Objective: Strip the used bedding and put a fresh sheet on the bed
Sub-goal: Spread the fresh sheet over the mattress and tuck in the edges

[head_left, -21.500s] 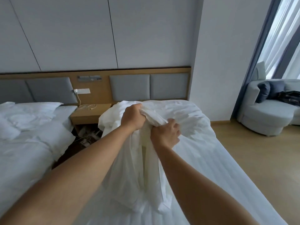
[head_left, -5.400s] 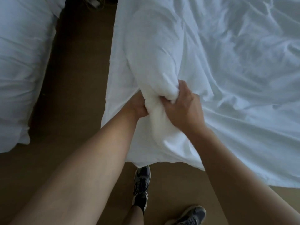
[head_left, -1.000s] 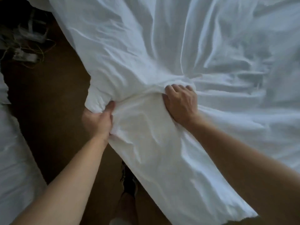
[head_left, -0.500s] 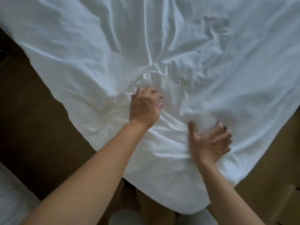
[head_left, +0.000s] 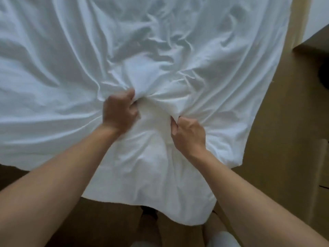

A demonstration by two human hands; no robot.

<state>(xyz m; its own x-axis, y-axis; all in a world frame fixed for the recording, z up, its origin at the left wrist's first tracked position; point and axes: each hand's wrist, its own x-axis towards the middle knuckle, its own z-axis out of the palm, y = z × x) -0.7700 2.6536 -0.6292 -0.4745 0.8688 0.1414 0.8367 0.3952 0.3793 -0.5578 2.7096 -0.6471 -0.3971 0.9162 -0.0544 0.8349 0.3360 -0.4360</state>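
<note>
A crumpled white sheet covers the bed and hangs over its near edge toward my legs. My left hand grips a bunched fold of the sheet near the middle of the view, fingers curled into the cloth. My right hand grips another bunch of the same sheet just to the right and slightly nearer to me. Wrinkles radiate from both grips. The mattress under the sheet is hidden.
Brown wooden floor shows to the right of the bed and below its near edge. A wooden furniture edge stands at the upper right. My legs are under the hanging sheet at the bottom.
Half a second ago both hands lay loosely on the sheet; now both have closed on bunches of it and the cloth is drawn together between them. The view has shifted right.
</note>
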